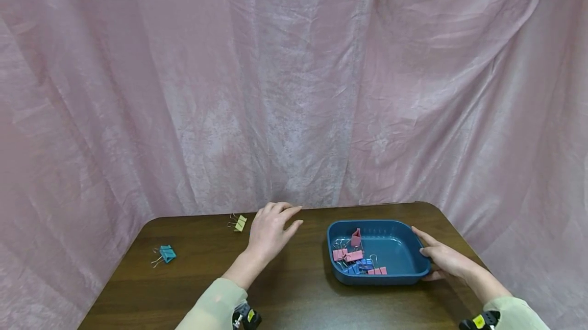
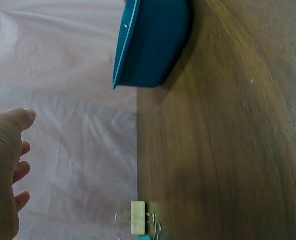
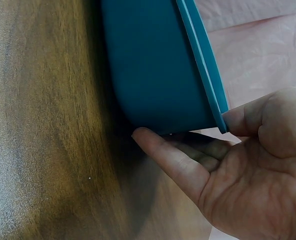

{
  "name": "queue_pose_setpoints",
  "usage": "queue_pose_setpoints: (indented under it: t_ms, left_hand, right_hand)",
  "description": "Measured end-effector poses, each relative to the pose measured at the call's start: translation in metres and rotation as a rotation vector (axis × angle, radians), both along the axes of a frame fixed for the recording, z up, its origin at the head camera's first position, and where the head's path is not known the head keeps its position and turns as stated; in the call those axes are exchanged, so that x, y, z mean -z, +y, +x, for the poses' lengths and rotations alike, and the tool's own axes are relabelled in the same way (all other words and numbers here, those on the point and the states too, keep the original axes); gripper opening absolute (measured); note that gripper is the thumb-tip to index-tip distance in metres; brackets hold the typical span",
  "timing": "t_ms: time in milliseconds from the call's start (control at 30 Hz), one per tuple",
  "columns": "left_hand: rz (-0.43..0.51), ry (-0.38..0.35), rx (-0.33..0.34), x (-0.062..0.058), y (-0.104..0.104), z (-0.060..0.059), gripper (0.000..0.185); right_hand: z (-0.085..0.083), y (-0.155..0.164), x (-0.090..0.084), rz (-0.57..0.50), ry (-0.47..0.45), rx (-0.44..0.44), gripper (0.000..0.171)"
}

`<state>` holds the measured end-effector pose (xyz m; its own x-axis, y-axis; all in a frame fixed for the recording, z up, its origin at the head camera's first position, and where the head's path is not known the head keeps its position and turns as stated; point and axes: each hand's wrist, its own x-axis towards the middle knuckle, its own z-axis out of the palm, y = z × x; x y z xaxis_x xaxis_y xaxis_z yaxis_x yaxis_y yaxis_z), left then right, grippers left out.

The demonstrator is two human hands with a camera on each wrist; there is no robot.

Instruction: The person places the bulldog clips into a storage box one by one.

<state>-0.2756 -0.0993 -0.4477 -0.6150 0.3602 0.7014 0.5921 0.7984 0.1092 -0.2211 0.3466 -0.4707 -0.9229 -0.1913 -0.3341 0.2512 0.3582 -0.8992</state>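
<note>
The right hand pinches the blue tray by its right rim, near the table's right edge. The left hand hovers, fingers relaxed, beside a yellow clip; bare wood lies between. The tray's clips overlap, so their count is unclear.

A dark blue plastic tray sits flat near the right end of the table. It has round corners and low walls. Pink binder clips and blue binder clips lie piled in its near left corner.
</note>
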Motion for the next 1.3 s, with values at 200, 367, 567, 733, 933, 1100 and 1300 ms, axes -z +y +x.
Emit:
queue_pose_setpoints:
  t_ms: [200, 367, 567, 733, 933, 1100, 1300]
  left_hand:
    - [-0.012, -0.006, -0.028, 0.000, -0.014, -0.003, 0.034]
    - [-0.022, 0.005, -0.056, 0.003, -0.027, -0.007, 0.034]
    - [-0.037, -0.007, -0.094, 0.005, -0.041, -0.013, 0.034]
    - [-0.041, -0.060, -0.135, 0.008, -0.051, -0.017, 0.034]
    - [-0.041, -0.084, -0.166, 0.011, -0.061, -0.023, 0.032]
    - [-0.026, -0.123, -0.190, 0.015, -0.068, -0.027, 0.032]
    - [-0.024, -0.173, -0.231, 0.021, -0.075, -0.032, 0.032]
  right_hand:
    - [0.001, 0.001, 0.001, -0.012, 0.003, -0.008, 0.069]
    - [0.001, 0.000, 0.001, -0.016, 0.005, -0.006, 0.069]
    - [0.001, 0.000, 0.001, -0.019, 0.005, -0.004, 0.069]
    - [0.001, 0.000, 0.001, -0.024, 0.005, -0.005, 0.069]
    - [0.001, 0.000, 0.001, -0.020, 0.004, -0.001, 0.069]
    - [0.000, -0.001, 0.001, -0.018, -0.001, -0.003, 0.069]
    - [0.000, -0.001, 0.000, -0.012, -0.004, 0.001, 0.068]
